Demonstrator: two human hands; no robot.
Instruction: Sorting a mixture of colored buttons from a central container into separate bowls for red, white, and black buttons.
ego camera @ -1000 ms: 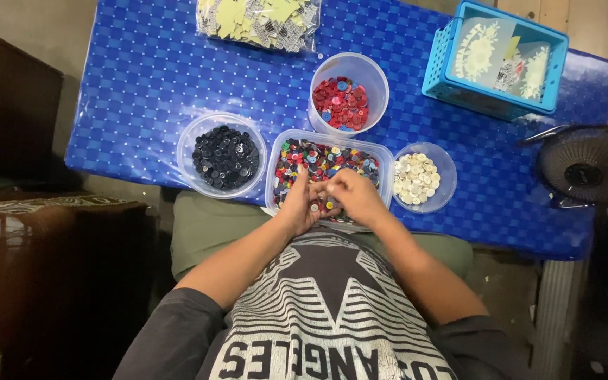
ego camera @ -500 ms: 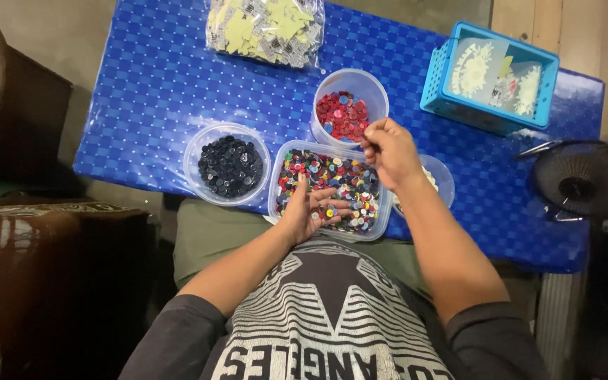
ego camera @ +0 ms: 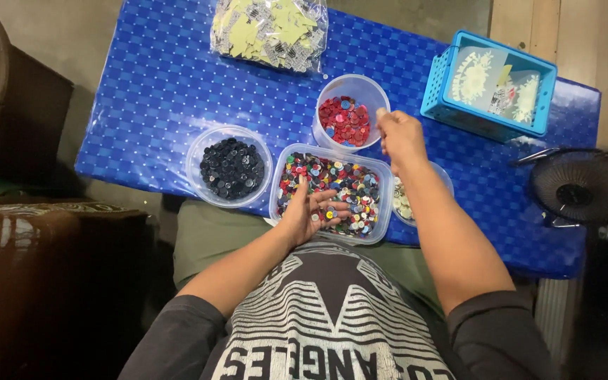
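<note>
A clear rectangular tub of mixed coloured buttons (ego camera: 346,184) sits at the near edge of the blue table (ego camera: 163,91). My left hand (ego camera: 309,208) lies palm up over that tub, cupping a few buttons. My right hand (ego camera: 399,137) is raised beside the round tub of red buttons (ego camera: 347,118), fingertips pinched at its right rim; what they pinch is too small to see. A round bowl of dark buttons (ego camera: 230,167) stands to the left. A bowl of whitish buttons (ego camera: 404,204) is mostly hidden under my right forearm.
A clear bag of yellowish cut pieces (ego camera: 269,32) lies at the far edge. A light blue plastic basket (ego camera: 490,84) with cards stands at the right. A small black fan (ego camera: 585,186) sits off the table's right end. A dark brown seat (ego camera: 51,260) is at my left.
My right hand left the mixed tub and rose to the rim of the red button tub. My left hand turned palm up over the mixed tub.
</note>
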